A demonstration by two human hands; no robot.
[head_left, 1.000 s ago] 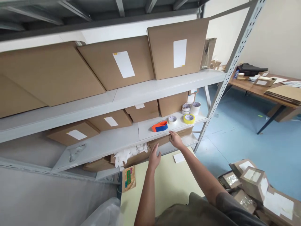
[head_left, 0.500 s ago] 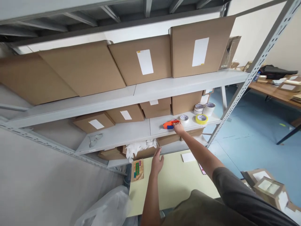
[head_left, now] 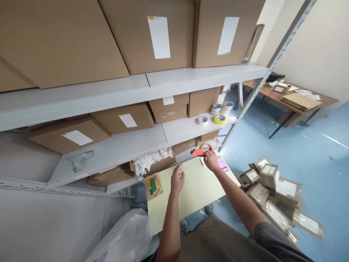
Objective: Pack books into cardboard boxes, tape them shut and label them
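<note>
Now off the shelf: orange-and-blue tape dispenser (head_left: pixel 198 152) in the right hand (head_left: pixel 212 161)

From where I stand, starting at the far left, a carton (head_left: pixel 77 136) with a white label sits on the middle shelf (head_left: pixel 137 142), and clear goggles or something like them (head_left: pixel 81 160) lie in front of it. Lower down, a translucent plastic bag (head_left: pixel 127 238) bulges beside the pale yellow table (head_left: pixel 191 193). White crumpled material (head_left: pixel 148 163) spills over the front of the shelf below. A patterned brown packet (head_left: pixel 153 185) lies on the table's left end.

Next comes the left hand (head_left: pixel 176 180), raised above the table, its fingers loosely curved and close together, the thumb standing apart.

Further right, the right hand grips the dispenser above the table's far edge. Its fingers curl over the near end; I can't tell where the thumb presses. A phone with a pink screen (head_left: pixel 223 164) lies just beside that hand. On the shelf behind are a white tape roll (head_left: pixel 202 120) and a yellow tape roll (head_left: pixel 220 119), with more white rolls (head_left: pixel 226 108) at the back.

Rightmost, cardboard packages (head_left: pixel 285 189) are heaped on the blue floor (head_left: pixel 321 174), well apart from a wooden table (head_left: pixel 327 99).
</note>
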